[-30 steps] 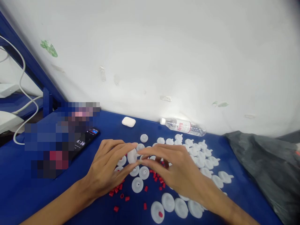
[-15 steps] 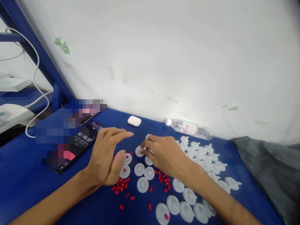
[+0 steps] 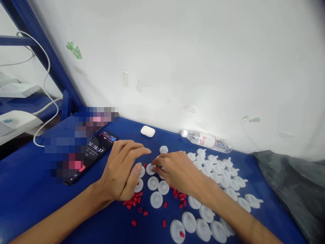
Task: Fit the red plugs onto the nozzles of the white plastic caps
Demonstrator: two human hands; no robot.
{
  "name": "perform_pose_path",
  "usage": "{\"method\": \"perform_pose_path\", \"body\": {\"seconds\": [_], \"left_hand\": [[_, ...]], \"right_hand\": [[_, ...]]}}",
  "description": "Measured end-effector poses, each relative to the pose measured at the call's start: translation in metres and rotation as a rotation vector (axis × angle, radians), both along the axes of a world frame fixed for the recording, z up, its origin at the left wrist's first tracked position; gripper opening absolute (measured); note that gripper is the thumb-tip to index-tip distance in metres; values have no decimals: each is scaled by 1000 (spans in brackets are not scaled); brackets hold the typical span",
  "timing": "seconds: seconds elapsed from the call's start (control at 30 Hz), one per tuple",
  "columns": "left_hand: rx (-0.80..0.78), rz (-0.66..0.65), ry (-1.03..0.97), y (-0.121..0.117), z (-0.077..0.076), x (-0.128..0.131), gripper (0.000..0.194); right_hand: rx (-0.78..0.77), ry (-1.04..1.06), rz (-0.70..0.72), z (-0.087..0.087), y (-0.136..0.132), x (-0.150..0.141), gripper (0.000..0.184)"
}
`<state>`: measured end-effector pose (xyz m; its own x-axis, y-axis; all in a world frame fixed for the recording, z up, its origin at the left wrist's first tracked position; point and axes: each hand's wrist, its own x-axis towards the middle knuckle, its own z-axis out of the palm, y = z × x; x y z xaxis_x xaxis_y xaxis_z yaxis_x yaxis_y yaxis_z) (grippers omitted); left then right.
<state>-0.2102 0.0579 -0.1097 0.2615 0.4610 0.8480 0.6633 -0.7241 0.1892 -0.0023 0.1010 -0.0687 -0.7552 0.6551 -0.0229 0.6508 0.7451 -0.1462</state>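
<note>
White plastic discs (image 3: 189, 222) across the blue tabletop (image 3: 38, 189), red plastic sleeves (image 3: 145, 213) among them, my left hand (image 3: 119, 173) with thumb and fingers parted, my right hand (image 3: 180, 169) at one disc (image 3: 149, 170), whether pinching I cannot tell, clear bottle (image 3: 207, 140) beside the wall (image 3: 190, 51).

And it's a big white wall (image 3: 177, 57) filling the view, scuffed by green marks (image 3: 73, 50) and pale shiny patches (image 3: 125, 78)! Below, the deep blue counter (image 3: 38, 189) runs along its foot. Over at left, a blue beam (image 3: 58, 71) slants down, meeting a crossbar (image 3: 15, 41), a blue shelf (image 3: 33, 103) behind; soft light glows low on the wall.
</note>
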Motion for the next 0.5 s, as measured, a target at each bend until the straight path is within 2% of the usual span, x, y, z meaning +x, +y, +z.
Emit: {"method": "perform_pose_path", "body": {"seconds": [0.17,0.3,0.37,0.43,0.5], "left_hand": [[10,-2,-5,0,-2,-1,34],[1,-2,-18,-2,-3,-1,38],[-10,8,-25,-2,-3,-1,40],[-21,26,-27,-2,-4,-2,40],[-40,37,-7,-1,-4,-2,38]], "right_hand": [[70,69,26,11,-7,-4,29],[103,59,246,7,-6,-18,20],[95,63,310,3,-3,-22,23],[100,90,293,3,-1,-19,24],[115,157,228,8,-2,-11,17]]}}
